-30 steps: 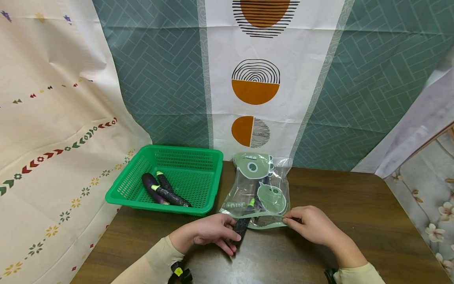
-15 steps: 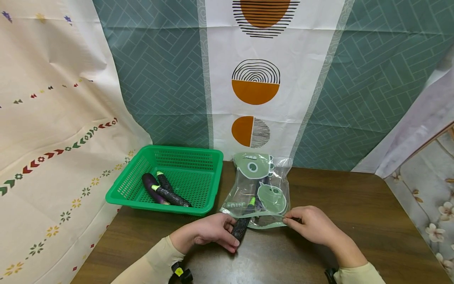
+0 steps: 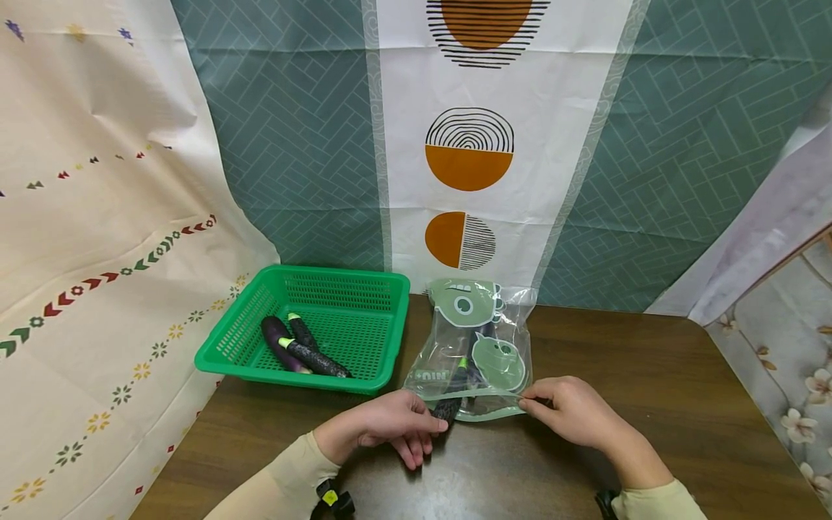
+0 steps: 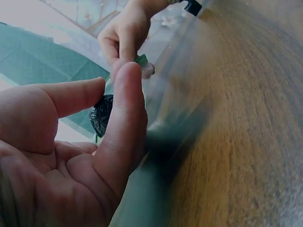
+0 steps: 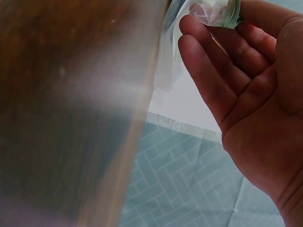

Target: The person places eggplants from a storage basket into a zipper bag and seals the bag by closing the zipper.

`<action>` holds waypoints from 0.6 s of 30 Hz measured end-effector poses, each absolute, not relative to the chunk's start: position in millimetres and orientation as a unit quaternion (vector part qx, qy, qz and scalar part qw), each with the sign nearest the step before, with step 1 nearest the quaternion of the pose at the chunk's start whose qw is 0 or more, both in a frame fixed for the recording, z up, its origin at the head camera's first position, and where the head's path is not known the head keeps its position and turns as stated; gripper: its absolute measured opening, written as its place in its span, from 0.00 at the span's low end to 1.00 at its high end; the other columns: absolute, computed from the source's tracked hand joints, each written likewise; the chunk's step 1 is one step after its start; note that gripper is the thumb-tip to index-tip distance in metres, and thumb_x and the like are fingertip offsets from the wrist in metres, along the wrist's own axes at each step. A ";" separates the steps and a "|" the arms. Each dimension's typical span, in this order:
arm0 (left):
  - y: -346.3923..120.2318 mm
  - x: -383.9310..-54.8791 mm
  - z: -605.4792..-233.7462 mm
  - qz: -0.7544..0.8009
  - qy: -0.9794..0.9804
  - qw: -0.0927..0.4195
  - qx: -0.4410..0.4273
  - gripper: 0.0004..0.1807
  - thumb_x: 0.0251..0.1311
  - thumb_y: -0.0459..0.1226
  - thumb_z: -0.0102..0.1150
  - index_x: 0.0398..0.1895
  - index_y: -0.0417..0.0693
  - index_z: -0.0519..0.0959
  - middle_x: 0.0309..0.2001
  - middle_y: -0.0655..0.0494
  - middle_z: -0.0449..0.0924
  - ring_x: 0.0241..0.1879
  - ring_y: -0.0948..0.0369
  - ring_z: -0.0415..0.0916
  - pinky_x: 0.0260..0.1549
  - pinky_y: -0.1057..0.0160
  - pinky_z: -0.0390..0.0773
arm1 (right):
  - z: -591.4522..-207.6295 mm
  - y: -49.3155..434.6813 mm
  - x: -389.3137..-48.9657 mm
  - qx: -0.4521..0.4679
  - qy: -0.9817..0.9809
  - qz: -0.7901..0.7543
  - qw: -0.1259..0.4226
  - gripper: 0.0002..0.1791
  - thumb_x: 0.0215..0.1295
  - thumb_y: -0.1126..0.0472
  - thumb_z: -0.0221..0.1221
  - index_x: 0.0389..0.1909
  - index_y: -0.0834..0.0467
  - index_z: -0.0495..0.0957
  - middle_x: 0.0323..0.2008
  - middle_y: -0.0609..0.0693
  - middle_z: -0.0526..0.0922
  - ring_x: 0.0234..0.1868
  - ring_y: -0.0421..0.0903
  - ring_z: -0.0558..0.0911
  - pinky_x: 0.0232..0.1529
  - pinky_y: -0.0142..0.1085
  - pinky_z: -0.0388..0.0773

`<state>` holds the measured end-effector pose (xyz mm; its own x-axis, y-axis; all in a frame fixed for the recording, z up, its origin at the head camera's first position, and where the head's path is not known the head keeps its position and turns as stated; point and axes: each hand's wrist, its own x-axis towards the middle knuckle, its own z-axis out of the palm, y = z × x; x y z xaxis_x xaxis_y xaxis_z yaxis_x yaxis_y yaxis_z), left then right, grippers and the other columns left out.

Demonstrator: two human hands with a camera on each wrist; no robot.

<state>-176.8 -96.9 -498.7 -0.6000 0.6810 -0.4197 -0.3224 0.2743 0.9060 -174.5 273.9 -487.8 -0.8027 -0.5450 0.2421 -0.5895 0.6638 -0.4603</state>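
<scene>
A dark, bumpy cucumber [image 3: 447, 409] with a lime-green end lies partly inside a clear zip bag [image 3: 425, 357] printed with pale green animal faces. Its near end sticks out of the bag's mouth. My left hand [image 3: 398, 426] pinches that end between thumb and finger; in the left wrist view the tip of the cucumber [image 4: 100, 116] shows between them. My right hand [image 3: 568, 410] pinches the right corner of the bag's green rim, also seen in the right wrist view as a green bag edge [image 5: 233, 13]. Another long dark vegetable shows through the plastic.
A green plastic basket [image 3: 364, 282] stands at the left back, holding a purple eggplant [image 3: 273, 332] and two dark bumpy cucumbers [image 3: 318, 361]. The brown wooden table [image 3: 604, 347] meets a patterned cloth backdrop [image 3: 312, 144] behind the bag.
The cucumber has slid a little farther into the bag, and my left hand's thumb has followed it up toward the opening. My right hand stays on the bag's corner.
</scene>
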 end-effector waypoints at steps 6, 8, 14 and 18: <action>-97.0 -176.1 -498.3 0.581 0.688 0.413 0.132 0.24 0.78 0.47 0.68 0.31 0.33 0.83 0.24 0.47 0.86 0.17 0.61 0.83 0.18 0.61 0.87 | -487.6 273.7 -174.4 0.311 -0.911 0.269 0.039 0.06 0.76 0.59 0.72 0.40 0.43 0.92 0.35 0.27 0.87 0.34 0.28 0.80 0.36 0.36 0.83; -96.8 -176.2 -498.6 0.580 0.693 0.408 0.131 0.24 0.78 0.47 0.69 0.31 0.33 0.84 0.23 0.47 0.85 0.16 0.61 0.82 0.17 0.61 0.86 | -487.3 273.7 -174.3 0.309 -0.912 0.268 0.037 0.06 0.76 0.59 0.71 0.40 0.43 0.93 0.35 0.28 0.87 0.34 0.28 0.80 0.36 0.36 0.83; -96.1 -176.3 -500.2 0.587 0.698 0.394 0.114 0.22 0.77 0.45 0.70 0.28 0.37 0.84 0.22 0.47 0.86 0.15 0.62 0.81 0.15 0.63 0.83 | -487.3 274.0 -174.4 0.308 -0.912 0.266 0.038 0.05 0.76 0.58 0.71 0.40 0.43 0.93 0.36 0.28 0.87 0.35 0.28 0.81 0.36 0.37 0.84; -95.5 -176.5 -502.4 0.595 0.696 0.389 0.106 0.21 0.76 0.44 0.70 0.27 0.39 0.85 0.24 0.47 0.87 0.15 0.63 0.81 0.15 0.64 0.84 | -488.0 274.4 -174.5 0.309 -0.912 0.266 0.039 0.06 0.76 0.58 0.71 0.40 0.43 0.92 0.36 0.28 0.87 0.35 0.28 0.81 0.37 0.37 0.84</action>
<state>-176.5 -95.5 -502.4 -0.6754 0.6096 -0.4150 -0.3151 0.2702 0.9098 -174.5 274.4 -488.0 -0.8062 -0.5424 0.2362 -0.5843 0.6675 -0.4615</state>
